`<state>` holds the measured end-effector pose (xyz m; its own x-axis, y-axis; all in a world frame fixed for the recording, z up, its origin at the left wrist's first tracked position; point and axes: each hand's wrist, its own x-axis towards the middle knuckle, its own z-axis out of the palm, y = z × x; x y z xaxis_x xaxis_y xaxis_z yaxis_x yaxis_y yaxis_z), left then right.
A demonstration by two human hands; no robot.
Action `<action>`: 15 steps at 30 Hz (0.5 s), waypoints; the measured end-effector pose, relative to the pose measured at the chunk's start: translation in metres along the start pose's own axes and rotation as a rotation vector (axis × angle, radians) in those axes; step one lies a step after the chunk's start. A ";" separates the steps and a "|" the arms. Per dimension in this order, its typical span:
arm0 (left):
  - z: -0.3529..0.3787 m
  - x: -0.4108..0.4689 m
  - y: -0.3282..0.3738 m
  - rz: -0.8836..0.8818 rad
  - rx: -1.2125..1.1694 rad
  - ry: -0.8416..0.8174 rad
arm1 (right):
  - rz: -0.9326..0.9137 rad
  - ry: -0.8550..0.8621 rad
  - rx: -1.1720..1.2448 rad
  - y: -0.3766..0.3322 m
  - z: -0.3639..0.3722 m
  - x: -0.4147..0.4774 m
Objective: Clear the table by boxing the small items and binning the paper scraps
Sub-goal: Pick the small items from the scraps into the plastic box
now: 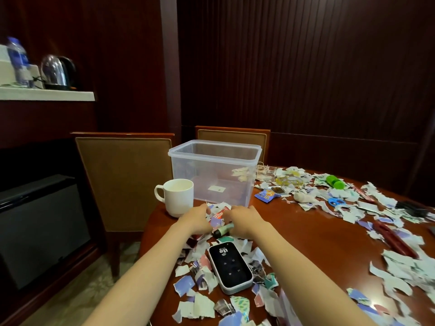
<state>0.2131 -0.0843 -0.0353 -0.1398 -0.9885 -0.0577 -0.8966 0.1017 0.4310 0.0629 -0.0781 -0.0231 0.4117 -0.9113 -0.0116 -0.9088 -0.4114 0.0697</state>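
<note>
Because both are seen from behind with the fingers bent down out of sight, I cannot tell how far the left grip (197, 220) or the right grip (244, 221) has closed, or whether either has anything in hold. They sit close together, just in front of the clear plastic box (215, 151), knuckles up over a small heap of litter.

Between them lies a short green tube (224, 229), dark-capped, with the right thumb apparently against it, and a red wrapper (219, 214) just beyond. The tube looks rigid, light and smooth, so it would likely roll. Pinching it across its middle seems safest.

Around and under it lie the paper scraps (204, 276), torn, thin and nearly weightless. They should crumple without harm, but single pieces will probably slip away, so raking them into a wad and squeezing from both sides looks better than picking one by one.

Nearer the body a black-faced device (229, 267) rests on more scraps. It looks hard, glossy and the heaviest small item here, best gripped by its long edges.

A white mug (180, 196) stands left of the box. Further right across the bench (306, 231) lie a blue packet (267, 195) and blue scissors (336, 201). No bin is in view.
</note>
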 end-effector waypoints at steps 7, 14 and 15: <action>0.005 0.001 0.001 0.004 0.038 0.050 | 0.063 0.130 -0.027 0.013 0.003 -0.010; 0.002 -0.004 0.005 0.034 0.127 0.222 | 0.130 0.123 -0.007 0.015 0.004 -0.018; 0.001 -0.003 0.005 0.042 0.134 0.253 | 0.138 0.135 -0.014 0.015 0.003 -0.018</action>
<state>0.2091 -0.0803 -0.0335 -0.0835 -0.9780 0.1912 -0.9421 0.1400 0.3047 0.0419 -0.0678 -0.0249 0.2891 -0.9480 0.1327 -0.9567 -0.2812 0.0757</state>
